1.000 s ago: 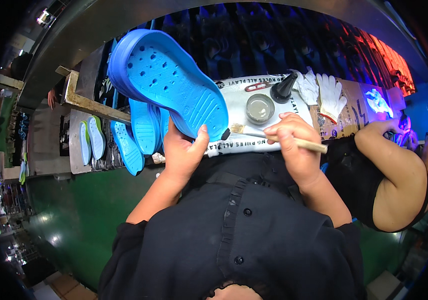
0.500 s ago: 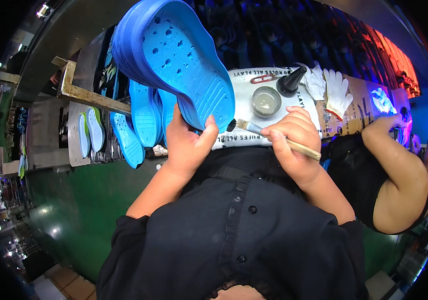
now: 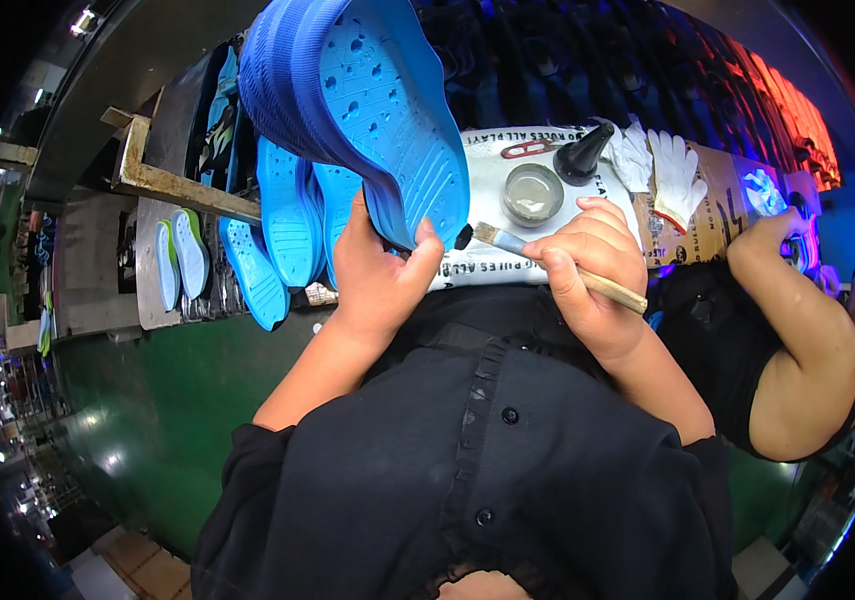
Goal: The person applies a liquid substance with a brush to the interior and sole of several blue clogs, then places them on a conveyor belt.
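My left hand (image 3: 380, 268) grips a blue shoe sole (image 3: 393, 130) by its lower end, thumb on the rim. The sole is held up and tilted, showing a cup-like inside with holes at one end and grooves at the other, plus a ridged darker blue outer side. In my right hand (image 3: 593, 262) is a paintbrush (image 3: 510, 242) with a pale wooden handle. Its bristles are by a small black patch (image 3: 464, 237) at the sole's end; whether they touch I cannot tell. Beyond the brush stands a small round bowl (image 3: 534, 196) of cloudy liquid.
A black nozzle bottle (image 3: 583, 158), a red-handled tool (image 3: 528, 148) and white gloves (image 3: 678, 178) lie on the printed white sheet (image 3: 488, 165) and cardboard. More blue soles (image 3: 290, 225) stand left, below a metal bar (image 3: 188, 190). Another person's arm (image 3: 798, 290) is at right.
The sole has turned in my left hand, so more of its ridged side shows. The brush has shifted slightly right, its tip still near the sole's lower end.
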Action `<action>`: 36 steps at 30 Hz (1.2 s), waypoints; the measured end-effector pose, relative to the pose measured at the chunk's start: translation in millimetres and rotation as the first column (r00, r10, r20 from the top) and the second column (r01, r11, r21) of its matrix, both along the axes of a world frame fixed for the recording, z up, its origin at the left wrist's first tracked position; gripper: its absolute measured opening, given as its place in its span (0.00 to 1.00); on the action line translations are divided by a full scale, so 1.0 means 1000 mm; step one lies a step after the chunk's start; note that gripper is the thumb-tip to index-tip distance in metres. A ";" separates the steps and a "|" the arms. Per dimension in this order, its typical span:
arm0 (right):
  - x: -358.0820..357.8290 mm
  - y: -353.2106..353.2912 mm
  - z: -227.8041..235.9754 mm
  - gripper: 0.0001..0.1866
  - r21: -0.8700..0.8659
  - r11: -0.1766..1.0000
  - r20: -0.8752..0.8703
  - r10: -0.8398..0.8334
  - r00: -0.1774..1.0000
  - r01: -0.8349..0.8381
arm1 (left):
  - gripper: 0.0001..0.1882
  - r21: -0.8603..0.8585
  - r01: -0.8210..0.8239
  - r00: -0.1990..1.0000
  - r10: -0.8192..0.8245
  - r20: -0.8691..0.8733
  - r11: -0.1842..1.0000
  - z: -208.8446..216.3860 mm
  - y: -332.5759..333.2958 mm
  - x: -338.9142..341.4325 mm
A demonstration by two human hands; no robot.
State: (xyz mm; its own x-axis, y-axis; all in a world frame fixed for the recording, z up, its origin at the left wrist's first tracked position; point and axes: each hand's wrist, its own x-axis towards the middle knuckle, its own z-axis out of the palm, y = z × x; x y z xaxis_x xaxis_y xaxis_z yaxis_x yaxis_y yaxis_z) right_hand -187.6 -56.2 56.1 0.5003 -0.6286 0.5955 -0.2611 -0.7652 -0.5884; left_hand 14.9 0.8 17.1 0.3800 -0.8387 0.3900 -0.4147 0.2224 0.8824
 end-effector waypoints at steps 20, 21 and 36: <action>0.006 0.002 -0.004 0.08 0.134 0.988 0.002 0.072 0.997 -0.071 | 0.25 -0.095 -0.032 0.999 0.032 -0.002 0.995 -0.001 -0.004 0.002; 0.005 0.002 -0.003 0.08 0.136 0.988 0.002 0.074 0.997 -0.073 | 0.25 -0.100 -0.031 1.000 0.031 -0.005 0.995 0.000 -0.005 0.003; -0.007 -0.001 -0.002 0.13 0.138 0.990 0.104 -0.055 0.993 0.041 | 0.25 -0.050 -0.030 1.000 0.030 -0.002 0.998 0.003 -0.003 0.002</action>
